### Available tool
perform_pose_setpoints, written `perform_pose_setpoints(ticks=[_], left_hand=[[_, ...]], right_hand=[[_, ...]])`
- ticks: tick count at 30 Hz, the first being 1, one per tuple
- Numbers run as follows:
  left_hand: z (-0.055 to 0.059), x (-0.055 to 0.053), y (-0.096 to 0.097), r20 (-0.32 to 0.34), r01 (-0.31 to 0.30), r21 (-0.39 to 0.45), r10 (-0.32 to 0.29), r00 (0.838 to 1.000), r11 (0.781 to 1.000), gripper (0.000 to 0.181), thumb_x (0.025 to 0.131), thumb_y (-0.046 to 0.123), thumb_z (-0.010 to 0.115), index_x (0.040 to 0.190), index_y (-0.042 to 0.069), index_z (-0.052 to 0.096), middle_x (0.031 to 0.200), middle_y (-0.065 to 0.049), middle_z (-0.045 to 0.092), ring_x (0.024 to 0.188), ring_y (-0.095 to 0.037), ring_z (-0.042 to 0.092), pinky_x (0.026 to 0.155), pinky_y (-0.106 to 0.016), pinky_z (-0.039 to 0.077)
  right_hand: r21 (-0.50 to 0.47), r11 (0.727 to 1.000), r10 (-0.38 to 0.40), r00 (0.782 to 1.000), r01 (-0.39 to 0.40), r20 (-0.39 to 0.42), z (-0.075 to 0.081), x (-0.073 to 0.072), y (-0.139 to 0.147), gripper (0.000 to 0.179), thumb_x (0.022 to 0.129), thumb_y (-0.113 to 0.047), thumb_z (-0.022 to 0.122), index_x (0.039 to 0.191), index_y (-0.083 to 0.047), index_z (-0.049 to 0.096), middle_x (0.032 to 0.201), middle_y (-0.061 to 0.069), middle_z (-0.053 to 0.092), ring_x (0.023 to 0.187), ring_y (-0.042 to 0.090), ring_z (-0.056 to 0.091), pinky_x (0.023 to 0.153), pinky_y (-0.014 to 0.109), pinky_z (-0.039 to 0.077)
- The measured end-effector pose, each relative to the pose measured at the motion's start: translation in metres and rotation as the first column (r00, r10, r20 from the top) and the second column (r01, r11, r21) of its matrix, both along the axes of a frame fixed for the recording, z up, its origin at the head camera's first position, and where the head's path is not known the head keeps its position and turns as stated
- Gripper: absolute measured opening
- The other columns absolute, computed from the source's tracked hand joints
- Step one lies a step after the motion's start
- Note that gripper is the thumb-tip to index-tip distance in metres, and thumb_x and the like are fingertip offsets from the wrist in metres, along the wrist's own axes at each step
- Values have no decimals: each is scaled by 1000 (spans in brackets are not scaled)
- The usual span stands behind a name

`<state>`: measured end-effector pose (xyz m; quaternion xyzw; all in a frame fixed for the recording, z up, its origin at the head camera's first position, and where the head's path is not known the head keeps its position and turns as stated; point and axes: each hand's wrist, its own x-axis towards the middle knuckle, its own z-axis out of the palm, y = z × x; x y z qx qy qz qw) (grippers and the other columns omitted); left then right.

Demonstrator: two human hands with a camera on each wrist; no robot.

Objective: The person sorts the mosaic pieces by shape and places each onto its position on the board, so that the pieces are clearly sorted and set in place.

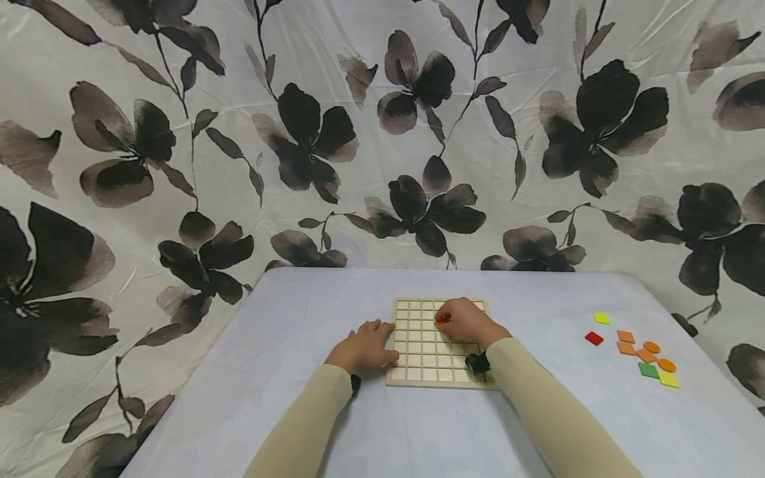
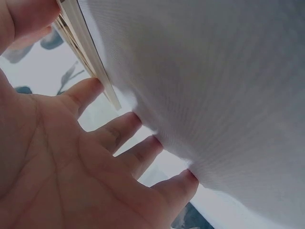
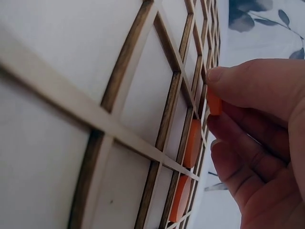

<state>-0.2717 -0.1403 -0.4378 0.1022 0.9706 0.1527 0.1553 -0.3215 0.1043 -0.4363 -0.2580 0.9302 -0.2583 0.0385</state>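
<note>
A pale wooden grid board (image 1: pixel 430 383) lies on the white-covered table. At its left edge rests my left hand (image 1: pixel 363 347), fingers spread, with thumb and index fingertip against the board's side; the other fingertips (image 2: pixel 190 175) touch the tablecloth. Over the upper middle of the grid, my right hand (image 1: pixel 472 322) pinches a small orange piece (image 3: pixel 215 101) between thumb and fingers. Its full outline is hidden by the fingers. Two orange discs (image 3: pixel 192 143) sit in cells close by in the right wrist view, mostly covered by the hand in the head view.
Loose flat pieces lie to the board's right: a red square (image 1: pixel 594 338), a green square (image 1: pixel 648 370), yellow squares (image 1: pixel 669 379), several orange squares (image 1: pixel 625 336) and orange discs (image 1: pixel 666 365). A floral cloth (image 1: pixel 358 153) hangs behind the table's far edge.
</note>
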Motion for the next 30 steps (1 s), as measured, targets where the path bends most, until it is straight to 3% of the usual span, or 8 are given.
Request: perform_pose_setpoints(ticks=[10,30], left_hand=[[2,1,2,-1,2,0,-2,1000,1000,73,84,41,60,149,16,38,157,-16,30,147,-38,22,116,-64,18],[1,1,1,-8,5,-13,-6,1000,1000,74,83,40,59,149,17,37,158,-15,29,148,-37,21,116,-64,17]], right_hand=[[26,999,-30,999,29,26,0,-2,-4,18,88,-9,69,105,-6,73,104,5,71,102,21,64,90,38,53],[38,999,-11,1000,11,-14,0,2,3,18,87,-10,69,104,-8,74,105,5,70,98,23,65,86,39,54]])
